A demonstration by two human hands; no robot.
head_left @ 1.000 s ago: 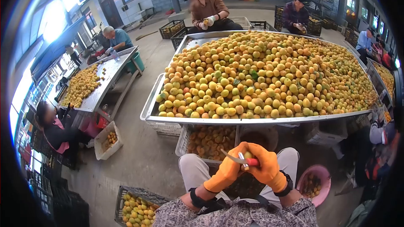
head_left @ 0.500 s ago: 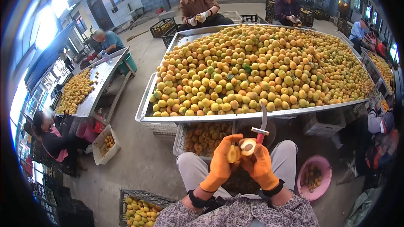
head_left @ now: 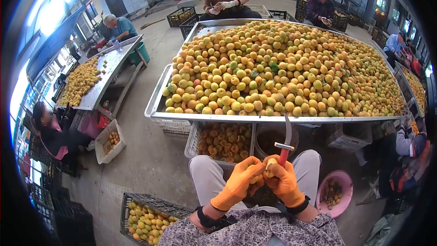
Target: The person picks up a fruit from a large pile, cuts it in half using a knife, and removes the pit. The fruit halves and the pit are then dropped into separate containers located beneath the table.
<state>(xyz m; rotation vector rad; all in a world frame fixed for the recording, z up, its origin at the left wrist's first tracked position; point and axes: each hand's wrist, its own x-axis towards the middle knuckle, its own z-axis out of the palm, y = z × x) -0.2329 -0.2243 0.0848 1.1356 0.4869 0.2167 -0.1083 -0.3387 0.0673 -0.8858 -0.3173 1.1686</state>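
My left hand [head_left: 239,180], in an orange glove, is closed round an apricot half [head_left: 254,179], mostly hidden by the fingers. Beside it, my right hand [head_left: 284,182], gloved alike, grips a curved knife [head_left: 284,155] by its red handle, the blade pointing up and away from me. Those same right fingers pinch another apricot piece [head_left: 271,162]; its pit cannot be made out now. Both hands are together above my lap, their fingertips touching or nearly so. Just ahead, whole apricots [head_left: 255,73] are heaped on a metal-rimmed table [head_left: 273,119].
Under the table's edge are a white crate [head_left: 193,139] of apricot halves and a round tub [head_left: 291,137]. A pink basin [head_left: 348,187] is at my right, a black crate [head_left: 157,200] of apricots at my left. Co-workers sit round this and another table [head_left: 98,91].
My hands have come closer together, and the exposed cut face with its pit has turned out of sight. The knife stays in my right hand. The view has tilted down slightly.
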